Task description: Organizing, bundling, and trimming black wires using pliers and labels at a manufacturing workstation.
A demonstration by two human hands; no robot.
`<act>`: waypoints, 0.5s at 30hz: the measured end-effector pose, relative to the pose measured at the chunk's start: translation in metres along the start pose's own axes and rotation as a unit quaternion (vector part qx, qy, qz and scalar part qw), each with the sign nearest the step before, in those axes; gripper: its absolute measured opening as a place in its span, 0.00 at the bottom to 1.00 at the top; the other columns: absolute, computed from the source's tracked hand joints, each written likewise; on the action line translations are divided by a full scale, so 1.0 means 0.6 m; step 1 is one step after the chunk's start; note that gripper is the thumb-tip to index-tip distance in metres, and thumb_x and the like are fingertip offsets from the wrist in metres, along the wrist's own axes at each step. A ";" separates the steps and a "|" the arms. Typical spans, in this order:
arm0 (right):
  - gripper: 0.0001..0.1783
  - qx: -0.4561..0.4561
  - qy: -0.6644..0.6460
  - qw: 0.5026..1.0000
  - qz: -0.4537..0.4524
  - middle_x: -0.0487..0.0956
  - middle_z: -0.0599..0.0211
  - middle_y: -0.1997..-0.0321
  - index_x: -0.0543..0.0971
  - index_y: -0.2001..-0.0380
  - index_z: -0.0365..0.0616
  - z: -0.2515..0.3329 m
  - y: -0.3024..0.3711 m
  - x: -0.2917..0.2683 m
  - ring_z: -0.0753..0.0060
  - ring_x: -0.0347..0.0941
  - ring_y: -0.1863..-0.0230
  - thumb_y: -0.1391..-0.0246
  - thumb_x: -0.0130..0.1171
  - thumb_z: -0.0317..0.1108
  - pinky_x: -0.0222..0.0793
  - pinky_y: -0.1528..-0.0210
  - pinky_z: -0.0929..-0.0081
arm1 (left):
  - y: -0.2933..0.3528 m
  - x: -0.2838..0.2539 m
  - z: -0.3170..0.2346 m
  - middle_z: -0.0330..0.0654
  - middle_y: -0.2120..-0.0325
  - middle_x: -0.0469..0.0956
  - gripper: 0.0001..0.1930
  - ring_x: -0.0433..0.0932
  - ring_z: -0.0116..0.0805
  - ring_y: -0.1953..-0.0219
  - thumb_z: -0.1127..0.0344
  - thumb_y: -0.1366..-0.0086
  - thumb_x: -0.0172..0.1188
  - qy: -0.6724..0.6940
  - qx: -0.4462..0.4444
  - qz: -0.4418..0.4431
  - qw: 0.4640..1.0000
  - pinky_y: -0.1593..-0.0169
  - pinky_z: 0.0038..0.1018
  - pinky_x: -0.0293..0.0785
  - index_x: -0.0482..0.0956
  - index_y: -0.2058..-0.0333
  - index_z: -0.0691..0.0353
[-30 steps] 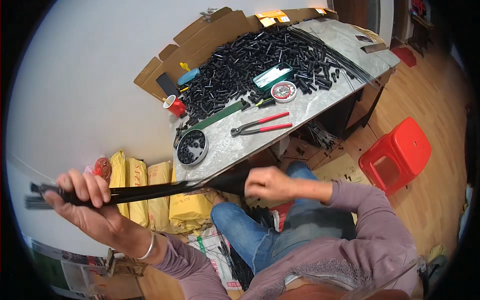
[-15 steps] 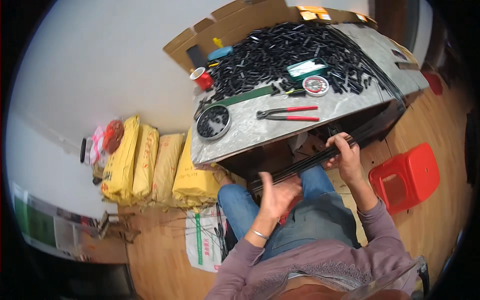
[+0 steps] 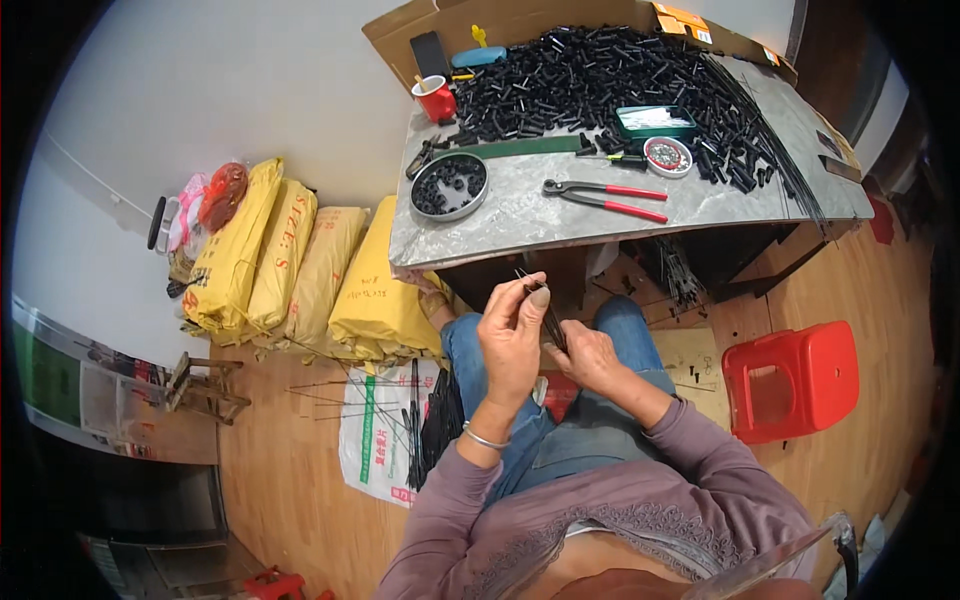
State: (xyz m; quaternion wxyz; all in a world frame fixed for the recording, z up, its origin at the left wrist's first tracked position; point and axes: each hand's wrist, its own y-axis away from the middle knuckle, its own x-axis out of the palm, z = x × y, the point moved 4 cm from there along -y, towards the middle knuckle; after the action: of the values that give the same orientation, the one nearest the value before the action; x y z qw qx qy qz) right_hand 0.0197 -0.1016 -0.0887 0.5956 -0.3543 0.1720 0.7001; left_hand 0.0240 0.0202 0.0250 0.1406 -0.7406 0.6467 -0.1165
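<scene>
Over my lap, a bundle of thin black rods (image 3: 553, 326) is held between my two hands, pointing up and away toward the table edge. My left hand (image 3: 511, 348) is closed around its upper end, thumb and fingers pinched together, with short tips sticking out above. Lower down, my right hand (image 3: 592, 360) grips the same bundle, its fingers partly hidden. The table (image 3: 520, 228) lies just beyond, bearing red-handled pincers (image 3: 610, 198), a round tray of small black parts (image 3: 450, 207) and a large heap of short black tubes (image 3: 570, 85).
A red stool (image 3: 795, 385) stands to my right. Yellow sacks (image 3: 385, 300) lean along the wall at left, near a small wooden stool (image 3: 205, 390). A white sack (image 3: 360, 440) with black rods lies on the floor. Long thin rods (image 3: 785, 165) lie along the table's right side.
My right hand has moved left and down, near my left hand. The left has risen and closed on the bundle, which now points away from me instead of lying crosswise.
</scene>
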 end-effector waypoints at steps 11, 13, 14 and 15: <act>0.12 0.015 -0.372 0.925 0.075 0.75 0.76 0.75 0.77 0.69 0.38 0.063 -0.060 -0.100 0.89 0.68 0.73 0.50 0.65 0.35 0.66 0.70 0.84 | -0.015 -0.033 0.018 0.33 0.71 0.70 0.13 0.65 0.21 0.68 0.60 0.33 0.54 -0.096 0.016 0.140 0.985 0.64 0.19 0.63 0.73 0.67 0.66; 0.12 0.045 -0.441 0.891 0.099 0.75 0.76 0.75 0.77 0.70 0.38 0.069 -0.061 -0.101 0.89 0.67 0.73 0.50 0.65 0.35 0.65 0.71 0.85 | -0.006 -0.025 0.038 0.30 0.75 0.67 0.13 0.65 0.21 0.70 0.59 0.33 0.54 0.135 -0.151 0.150 0.968 0.65 0.19 0.62 0.71 0.72 0.62; 0.12 0.053 -0.457 0.879 0.124 0.74 0.77 0.76 0.77 0.71 0.39 0.077 -0.060 -0.106 0.90 0.66 0.74 0.49 0.66 0.36 0.64 0.72 0.86 | -0.008 -0.028 0.039 0.30 0.75 0.67 0.13 0.65 0.21 0.70 0.59 0.33 0.54 0.136 -0.151 0.149 0.968 0.65 0.19 0.62 0.71 0.72 0.62; 0.12 0.061 -0.474 0.866 0.148 0.74 0.77 0.76 0.77 0.72 0.39 0.084 -0.058 -0.107 0.91 0.65 0.74 0.49 0.66 0.36 0.63 0.72 0.86 | -0.006 -0.032 0.043 0.29 0.75 0.65 0.12 0.63 0.19 0.70 0.59 0.33 0.55 0.195 -0.189 0.178 0.946 0.64 0.17 0.61 0.71 0.72 0.60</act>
State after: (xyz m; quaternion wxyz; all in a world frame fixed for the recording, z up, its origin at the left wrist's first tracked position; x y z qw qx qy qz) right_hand 0.0410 -0.1059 -0.0024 0.5153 0.0870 -0.0376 0.8518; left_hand 0.0337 0.0409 0.0026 -0.1118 -0.5891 0.7930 -0.1075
